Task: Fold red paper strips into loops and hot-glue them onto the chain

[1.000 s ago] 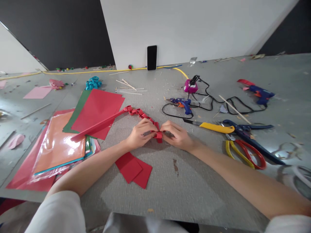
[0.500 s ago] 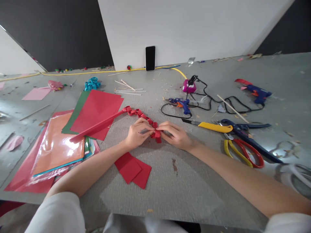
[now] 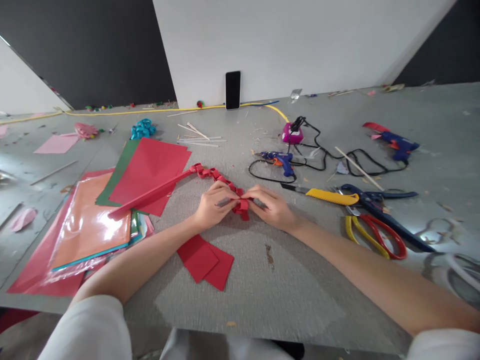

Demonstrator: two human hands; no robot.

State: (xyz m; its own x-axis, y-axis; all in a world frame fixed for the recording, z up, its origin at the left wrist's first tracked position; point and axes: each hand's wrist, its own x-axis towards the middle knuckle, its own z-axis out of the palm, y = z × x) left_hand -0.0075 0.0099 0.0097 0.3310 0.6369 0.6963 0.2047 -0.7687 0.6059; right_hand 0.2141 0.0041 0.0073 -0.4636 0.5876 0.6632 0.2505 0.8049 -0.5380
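A chain of folded red paper (image 3: 204, 172) curves over the middle of the table, joined at its left end to a long flat red strip (image 3: 150, 194). My left hand (image 3: 213, 206) pinches the chain near its right end, thumb and forefinger together. From the other side my right hand (image 3: 270, 207) has its fingertips closed on the same end, almost touching the left ones. A short loop of red paper hangs just below the fingertips. Two red paper rectangles (image 3: 198, 257) lie overlapping, nearer the table's front edge.
Red and green sheets (image 3: 150, 170) and a plastic-wrapped orange pack (image 3: 93, 220) lie left. Rightward are a glue gun (image 3: 279, 160) with black cable, a yellow-handled knife (image 3: 332, 196), pliers (image 3: 390, 220) and red-yellow scissors (image 3: 386, 237). A phone (image 3: 233, 90) leans on the wall.
The fingertips of my right hand have shifted slightly at the chain's end. Both hands still pinch it in nearly the same place.
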